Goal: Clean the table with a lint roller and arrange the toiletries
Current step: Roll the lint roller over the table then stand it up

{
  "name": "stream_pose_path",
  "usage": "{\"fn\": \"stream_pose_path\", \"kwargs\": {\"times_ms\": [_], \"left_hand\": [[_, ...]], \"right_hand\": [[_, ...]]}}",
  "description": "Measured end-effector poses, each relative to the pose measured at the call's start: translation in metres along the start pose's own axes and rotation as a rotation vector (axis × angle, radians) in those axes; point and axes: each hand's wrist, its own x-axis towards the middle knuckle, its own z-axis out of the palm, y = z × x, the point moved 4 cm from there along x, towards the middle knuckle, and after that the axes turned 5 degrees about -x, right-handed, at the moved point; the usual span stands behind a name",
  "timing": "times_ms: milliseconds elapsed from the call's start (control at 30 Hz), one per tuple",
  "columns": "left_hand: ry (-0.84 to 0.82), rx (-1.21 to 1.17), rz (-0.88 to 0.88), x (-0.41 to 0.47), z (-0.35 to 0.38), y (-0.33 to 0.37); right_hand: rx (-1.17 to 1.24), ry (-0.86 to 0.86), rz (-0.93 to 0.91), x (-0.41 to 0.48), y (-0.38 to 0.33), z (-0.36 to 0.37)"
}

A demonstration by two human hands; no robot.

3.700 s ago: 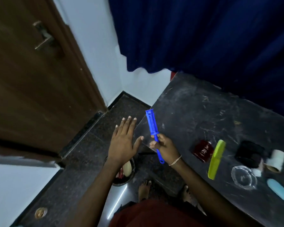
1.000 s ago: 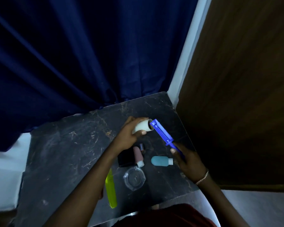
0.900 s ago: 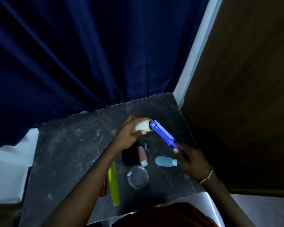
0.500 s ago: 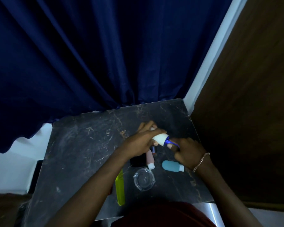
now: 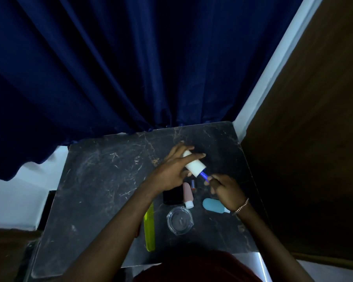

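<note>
Above the dark marble table [image 5: 102, 180], my left hand [image 5: 171, 169] grips a white lint roll [image 5: 194, 165]. The roll sits on the blue lint roller handle [image 5: 203, 176], of which only a short blue stretch shows. My right hand [image 5: 225, 190] holds that handle from the near side. Below the hands lie a pink tube [image 5: 187, 195], a small lipstick [image 5: 193, 184], a black case [image 5: 172, 197], a light blue bottle [image 5: 212, 205], a clear glass dish [image 5: 179, 220] and a yellow-green comb [image 5: 149, 226].
A dark blue curtain [image 5: 130, 68] hangs along the table's far edge. A brown wooden door [image 5: 314, 139] stands at the right beside a white frame [image 5: 273, 64]. The table's left half holds only scratches and marks.
The white roll has slid onto the blue handle, which is now mostly covered. My hands have come together over the table's right side. Earlier I stood turned away, holding the bare handle.
</note>
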Motion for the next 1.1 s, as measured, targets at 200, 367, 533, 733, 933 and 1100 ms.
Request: {"fn": "stream_pose_path", "kwargs": {"times_ms": [200,367,533,733,933,1100], "left_hand": [[0.12,0.086,-0.152,0.005,0.011,-0.025],[0.129,0.108,-0.256,0.008,0.022,-0.048],[0.126,0.198,-0.335,0.015,0.024,-0.079],[-0.032,0.32,-0.425,0.021,0.036,-0.109],[-0.025,0.28,-0.453,0.014,0.037,-0.122],[0.012,0.264,-0.46,0.008,0.027,-0.128]], "right_hand": [[0.213,-0.009,0.039,0.03,0.025,0.016],[0.354,0.144,0.222,0.084,0.061,0.011],[0.347,0.191,0.372,0.143,0.091,-0.012],[0.242,0.164,0.391,0.187,0.106,-0.034],[0.341,-0.032,0.515,0.2,0.119,-0.041],[0.413,-0.135,0.595,0.203,0.119,-0.036]]}}
